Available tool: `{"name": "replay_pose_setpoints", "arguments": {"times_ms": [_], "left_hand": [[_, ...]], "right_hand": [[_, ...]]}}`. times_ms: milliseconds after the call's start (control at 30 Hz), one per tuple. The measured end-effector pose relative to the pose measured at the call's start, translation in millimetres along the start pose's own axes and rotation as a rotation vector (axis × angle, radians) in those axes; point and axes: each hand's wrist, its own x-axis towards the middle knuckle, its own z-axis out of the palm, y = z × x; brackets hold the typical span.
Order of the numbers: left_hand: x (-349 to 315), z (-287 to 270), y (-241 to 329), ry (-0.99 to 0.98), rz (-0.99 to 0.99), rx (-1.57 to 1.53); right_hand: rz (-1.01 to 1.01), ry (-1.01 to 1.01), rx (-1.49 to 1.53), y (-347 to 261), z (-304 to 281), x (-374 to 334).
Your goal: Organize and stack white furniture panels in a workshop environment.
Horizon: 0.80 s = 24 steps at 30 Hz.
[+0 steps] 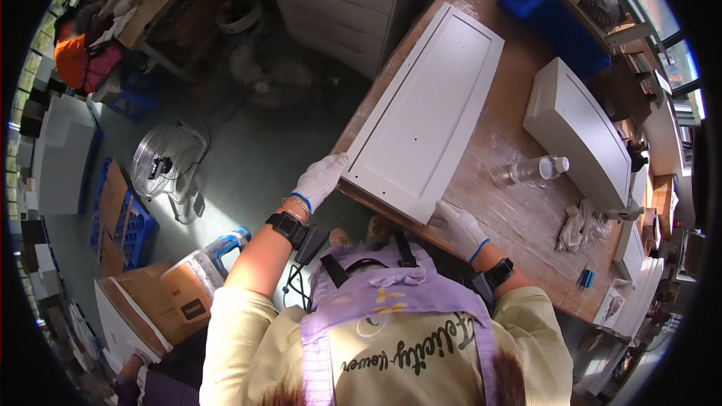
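A long white panel (pixel 425 113) with a recessed centre and a few small dark holes lies on the wrapped brown worktable (pixel 492 165), its narrow end toward me. My left hand (pixel 320 180), in a white knitted glove with a blue cuff, grips the near left corner. At the near right corner my right hand (pixel 459 228), gloved the same way, holds the edge; its fingertips are partly hidden. To the panel's right lie a clear plastic bottle (pixel 540 170) and a white box-like furniture piece (pixel 579 131).
Crumpled pale gloves (pixel 577 225) and a small blue object (pixel 586 278) lie on the table's right side. A blue bin (pixel 553 26) stands at its far right. On the floor left are a fan (pixel 162 165), a blue pallet (pixel 134 222) and cardboard boxes (pixel 180 293). A person (pixel 71 64) sits far left.
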Motion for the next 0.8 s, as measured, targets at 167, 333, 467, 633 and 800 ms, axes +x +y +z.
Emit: {"name": "replay_pose_setpoints", "arguments": {"times_ms": [167,333,467,633,800], "left_hand": [[6.7,12.6,20.3,0.084,0.067,0.498],[15.5,8.0,26.2,0.055,-0.012,0.487],[25.6,-16.5,17.7,0.133,-0.003,0.576],[43.4,-40.6,21.5,0.027,0.028,0.534],[54.2,-41.3,1.5,-0.205,-0.084,-0.154]], "right_hand": [[0.073,0.084,-0.359,-36.6,22.0,16.3],[0.178,0.079,-0.362,-26.1,36.6,22.5],[0.51,0.208,0.649,-38.9,64.5,48.3],[0.161,0.084,-0.027,-36.5,57.1,56.9],[0.0,0.032,-0.201,-43.7,48.9,59.0]]}}
